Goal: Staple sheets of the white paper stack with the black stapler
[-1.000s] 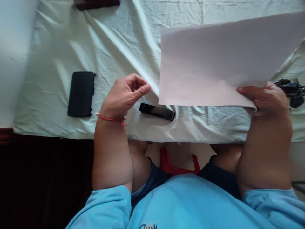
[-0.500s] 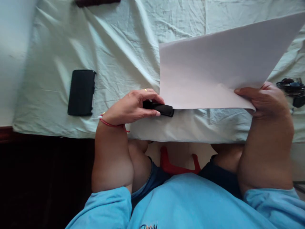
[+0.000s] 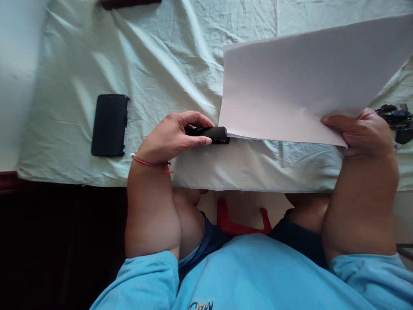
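The left hand point(image 3: 172, 135) grips the stapler point(image 3: 213, 134), the right hand point(image 3: 363, 131) the paper point(image 3: 290, 86), near the counter's point(image 3: 258, 172) front edge; either wobbling could skew the paper.

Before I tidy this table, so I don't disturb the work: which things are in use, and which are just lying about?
In use:
paper, held in the right hand
stapler, held in the left hand at the paper's near left corner

Apparently just lying about:
black slab, left
dark bunch, right, too unclear to name
dark red object, cut off at the top
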Motion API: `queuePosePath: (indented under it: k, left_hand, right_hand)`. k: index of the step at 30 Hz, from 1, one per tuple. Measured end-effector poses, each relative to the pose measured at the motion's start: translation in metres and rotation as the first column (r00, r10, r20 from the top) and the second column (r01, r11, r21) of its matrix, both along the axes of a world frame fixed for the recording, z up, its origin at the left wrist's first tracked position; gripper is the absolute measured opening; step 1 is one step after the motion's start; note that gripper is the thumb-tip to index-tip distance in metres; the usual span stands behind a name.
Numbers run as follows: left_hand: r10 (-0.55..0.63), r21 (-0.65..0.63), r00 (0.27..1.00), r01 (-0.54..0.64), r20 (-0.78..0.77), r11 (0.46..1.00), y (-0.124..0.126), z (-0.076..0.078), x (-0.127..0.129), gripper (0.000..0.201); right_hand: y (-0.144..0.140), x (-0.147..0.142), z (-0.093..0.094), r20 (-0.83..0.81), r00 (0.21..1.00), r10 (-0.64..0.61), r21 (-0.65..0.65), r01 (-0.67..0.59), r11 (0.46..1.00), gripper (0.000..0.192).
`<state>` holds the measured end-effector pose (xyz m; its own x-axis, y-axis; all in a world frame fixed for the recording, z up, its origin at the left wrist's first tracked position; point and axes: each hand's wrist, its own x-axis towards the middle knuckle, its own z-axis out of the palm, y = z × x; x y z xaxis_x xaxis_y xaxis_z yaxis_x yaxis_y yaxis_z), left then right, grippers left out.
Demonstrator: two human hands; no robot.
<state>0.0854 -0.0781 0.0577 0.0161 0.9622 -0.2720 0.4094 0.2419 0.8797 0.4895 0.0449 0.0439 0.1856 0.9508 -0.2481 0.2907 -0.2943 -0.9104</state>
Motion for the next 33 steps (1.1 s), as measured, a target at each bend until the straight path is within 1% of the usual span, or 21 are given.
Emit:
queuePosePath:
  k: [4,7,9,12,17,20,24,27,33]
  left_hand:
    - [0.055,0.007,0.998,-0.055,0.027,0.998,0.0,-0.003,-0.001,0.034]
    - [0.078,0.014,0.996,-0.079,0.036,0.997,0.0,-0.006,-0.002,0.035]
    - [0.101,0.012,0.994,-0.101,0.035,0.995,0.0,-0.007,-0.003,0.036]
    - [0.136,0.015,0.991,-0.136,0.015,0.991,0.0,-0.007,-0.002,0.036]
    - [0.144,0.023,0.989,-0.145,0.008,0.989,0.001,-0.005,-0.002,0.037]
    - [0.144,0.017,0.989,-0.145,0.019,0.989,0.001,-0.005,-0.003,0.037]
    - [0.15,0.004,0.988,-0.151,0.03,0.989,0.001,-0.004,-0.003,0.037]
    - [0.124,-0.013,0.992,-0.124,0.015,0.992,0.001,-0.002,-0.003,0.035]
    - [0.076,0.005,0.997,-0.076,-0.023,0.997,0.002,-0.001,-0.006,0.036]
  right_hand:
    - [-0.004,-0.015,0.014,0.015,0.993,-0.113,-0.044,0.113,0.993,0.025]
    - [-0.006,-0.023,0.022,0.022,0.991,-0.132,-0.049,0.133,0.99,0.025]
    - [-0.007,-0.023,0.023,0.025,0.99,-0.137,-0.041,0.138,0.99,0.026]
    - [-0.005,-0.019,0.021,0.046,0.984,-0.17,-0.042,0.172,0.984,0.028]
    - [-0.003,-0.011,0.016,0.054,0.988,-0.148,-0.009,0.148,0.989,0.028]
    - [-0.004,-0.011,0.018,0.037,0.991,-0.13,-0.016,0.131,0.991,0.026]
    - [-0.006,-0.013,0.02,0.024,0.989,-0.145,0.015,0.144,0.989,0.027]
    - [-0.006,-0.017,0.021,0.056,0.986,-0.155,-0.016,0.156,0.988,0.025]
    - [-0.008,-0.025,0.028,-0.003,0.991,-0.134,-0.046,0.133,0.99,0.027]
